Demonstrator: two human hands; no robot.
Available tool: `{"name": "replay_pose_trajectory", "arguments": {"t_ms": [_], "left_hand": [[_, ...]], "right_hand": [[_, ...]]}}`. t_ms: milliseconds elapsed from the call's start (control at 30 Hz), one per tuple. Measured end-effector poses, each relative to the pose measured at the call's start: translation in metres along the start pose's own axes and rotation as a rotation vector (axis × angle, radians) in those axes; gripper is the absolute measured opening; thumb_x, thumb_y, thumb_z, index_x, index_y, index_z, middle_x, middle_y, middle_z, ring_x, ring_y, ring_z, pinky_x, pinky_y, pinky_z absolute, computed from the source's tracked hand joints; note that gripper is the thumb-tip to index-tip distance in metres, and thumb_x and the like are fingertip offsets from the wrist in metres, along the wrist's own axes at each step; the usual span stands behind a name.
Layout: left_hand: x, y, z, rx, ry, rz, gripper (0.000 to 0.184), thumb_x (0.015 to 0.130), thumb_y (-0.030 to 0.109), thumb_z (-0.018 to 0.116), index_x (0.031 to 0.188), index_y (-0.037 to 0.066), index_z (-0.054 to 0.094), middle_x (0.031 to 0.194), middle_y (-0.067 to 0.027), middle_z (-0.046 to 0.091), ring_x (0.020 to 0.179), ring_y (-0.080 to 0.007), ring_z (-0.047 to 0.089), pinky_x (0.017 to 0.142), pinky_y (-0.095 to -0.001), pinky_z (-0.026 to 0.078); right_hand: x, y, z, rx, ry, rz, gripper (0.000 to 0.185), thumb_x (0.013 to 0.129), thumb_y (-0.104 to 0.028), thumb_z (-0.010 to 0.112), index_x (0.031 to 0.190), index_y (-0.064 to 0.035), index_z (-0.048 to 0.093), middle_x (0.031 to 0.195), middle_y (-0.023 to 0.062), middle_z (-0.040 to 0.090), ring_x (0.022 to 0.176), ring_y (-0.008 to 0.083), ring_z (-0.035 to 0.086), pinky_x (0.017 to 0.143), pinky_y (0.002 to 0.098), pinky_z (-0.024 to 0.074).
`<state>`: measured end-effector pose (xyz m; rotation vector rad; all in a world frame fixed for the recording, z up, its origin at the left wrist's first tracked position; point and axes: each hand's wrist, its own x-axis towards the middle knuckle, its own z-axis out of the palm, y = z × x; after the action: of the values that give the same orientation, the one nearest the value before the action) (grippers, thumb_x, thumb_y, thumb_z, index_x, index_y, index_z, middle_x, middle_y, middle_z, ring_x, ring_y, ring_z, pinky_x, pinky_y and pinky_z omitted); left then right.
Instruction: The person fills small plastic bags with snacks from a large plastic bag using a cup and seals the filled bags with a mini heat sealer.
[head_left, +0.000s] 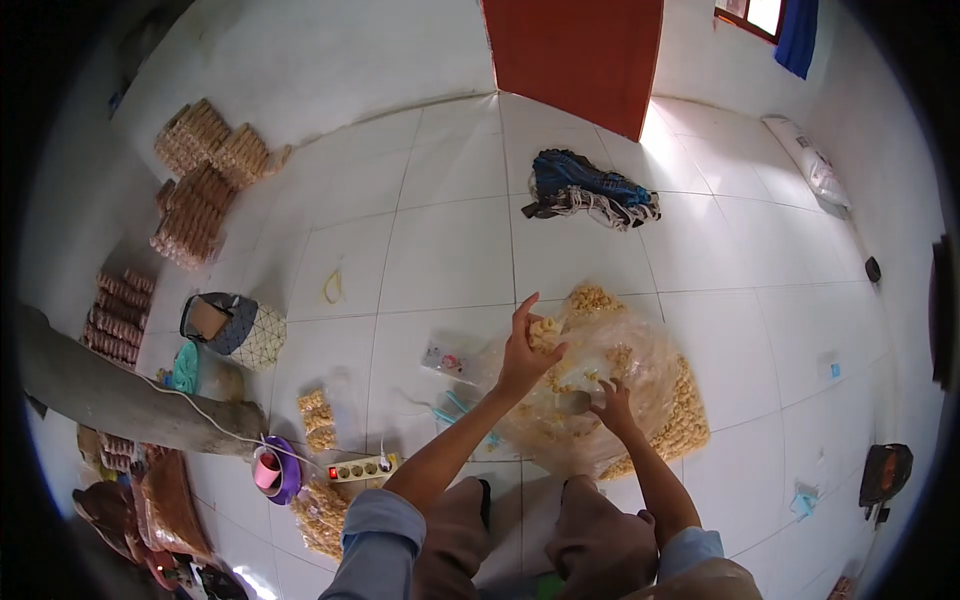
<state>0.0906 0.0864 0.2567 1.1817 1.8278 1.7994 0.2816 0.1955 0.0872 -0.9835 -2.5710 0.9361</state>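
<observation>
My left hand (527, 355) is raised over the left side of a large clear plastic bag (640, 340) of yellow snack pieces. Its fingers curve around a small clump of pale yellow snack pieces (544, 335); whether thin plastic wraps the clump I cannot make out. Lower and to the right, my right hand (614, 408) is over the bag's opening. Its fingers close on a small greyish round scoop (573, 402). More snack pieces (680, 415) fill the bag's right side.
On the left are a power strip (362, 468), filled snack packs (317, 420), a purple basin (284, 470) and a pillar (130, 390). Stacked packs (195, 215) line the wall. A blue bundle (590, 188) lies ahead, near a red door (575, 60).
</observation>
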Motion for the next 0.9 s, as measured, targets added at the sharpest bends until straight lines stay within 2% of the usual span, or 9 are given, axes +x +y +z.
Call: {"name": "replay_pose_trajectory", "arguments": {"t_ms": [100,167,300,367,533,600,633,700,900], "left_hand": [[0.003,0.004,0.006,0.027,0.029,0.053,0.084,0.07,0.01,0.074,0.137,0.013,0.023,0.089,-0.0041,0.045,0.078,-0.0136,0.05,0.071,-0.0256,0.043],[0.005,0.01,0.01,-0.012,0.01,0.031,0.085,0.069,0.011,0.075,0.137,0.013,0.023,0.09,-0.0044,0.045,0.079,-0.0141,0.05,0.072,-0.0261,0.043],[0.006,0.043,0.016,-0.123,0.007,0.075,0.09,0.067,0.013,0.078,0.137,0.011,0.022,0.093,-0.0056,0.046,0.084,-0.0164,0.052,0.075,-0.0275,0.044],[0.007,0.06,0.016,-0.097,0.02,0.153,0.091,0.067,0.014,0.078,0.137,0.011,0.021,0.093,-0.0064,0.047,0.084,-0.0176,0.052,0.076,-0.0284,0.044],[-0.003,0.112,-0.003,0.094,0.134,0.258,0.09,0.069,0.015,0.077,0.138,0.011,0.019,0.097,-0.0087,0.05,0.089,-0.0196,0.053,0.081,-0.0305,0.045],[-0.009,0.126,-0.012,-0.21,0.008,0.185,0.084,0.073,0.015,0.074,0.137,0.011,0.02,0.104,-0.01,0.051,0.093,-0.0179,0.054,0.082,-0.0298,0.045],[-0.013,0.131,-0.016,-0.213,0.015,0.206,0.084,0.073,0.015,0.074,0.137,0.011,0.02,0.104,-0.01,0.051,0.093,-0.0179,0.054,0.082,-0.0298,0.045],[-0.023,0.133,-0.02,-0.599,-0.023,0.026,0.074,0.077,0.014,0.07,0.134,0.008,0.023,0.108,-0.009,0.052,0.095,-0.0142,0.053,0.083,-0.0272,0.045],[-0.044,0.119,-0.019,-0.413,0.028,-0.019,0.044,0.079,0.012,0.069,0.115,0.0,0.046,0.09,-0.0025,0.059,0.082,-0.007,0.054,0.072,-0.0218,0.046]], "right_hand": [[0.028,-0.043,-0.034,0.129,0.371,-0.246,0.053,0.074,-0.014,0.07,0.123,-0.0118,0.048,0.125,0.0173,0.039,0.111,0.0319,0.045,0.092,0.0419,0.0387],[0.03,-0.119,-0.105,0.546,0.273,-0.154,0.05,0.077,-0.015,0.068,0.123,-0.0141,0.048,0.127,0.0148,0.038,0.109,0.0289,0.047,0.089,0.0399,0.0418],[0.027,-0.203,-0.183,0.526,0.189,-0.436,0.048,0.076,-0.014,0.068,0.12,-0.0143,0.05,0.126,0.0132,0.039,0.107,0.0273,0.049,0.087,0.0369,0.0427],[0.024,-0.227,-0.199,0.305,0.137,-0.523,0.034,0.075,-0.008,0.067,0.107,-0.0107,0.058,0.119,0.0125,0.045,0.101,0.0249,0.053,0.081,0.0336,0.0479],[0.018,-0.273,-0.224,0.33,0.201,-0.588,0.012,0.075,0.002,0.062,0.086,-0.003,0.06,0.097,0.0117,0.056,0.08,0.0204,0.061,0.065,0.0296,0.0537],[0.014,-0.284,-0.223,0.422,0.261,-0.6,0.009,0.076,0.006,0.058,0.083,0.0002,0.057,0.082,0.011,0.059,0.071,0.0197,0.063,0.063,0.0281,0.0533],[0.012,-0.287,-0.223,0.413,0.267,-0.619,0.009,0.076,0.006,0.058,0.083,0.0002,0.057,0.082,0.011,0.059,0.071,0.0197,0.063,0.063,0.0281,0.0533],[0.01,-0.291,-0.222,0.414,0.379,-0.609,0.009,0.077,0.007,0.057,0.084,0.0004,0.056,0.079,0.0103,0.061,0.071,0.0191,0.063,0.063,0.0271,0.0518],[-0.011,-0.291,-0.203,0.458,0.432,-0.489,0.007,0.082,0.0,0.057,0.088,-0.0015,0.056,0.08,0.0074,0.063,0.072,0.0144,0.061,0.06,0.0239,0.0471]]}}
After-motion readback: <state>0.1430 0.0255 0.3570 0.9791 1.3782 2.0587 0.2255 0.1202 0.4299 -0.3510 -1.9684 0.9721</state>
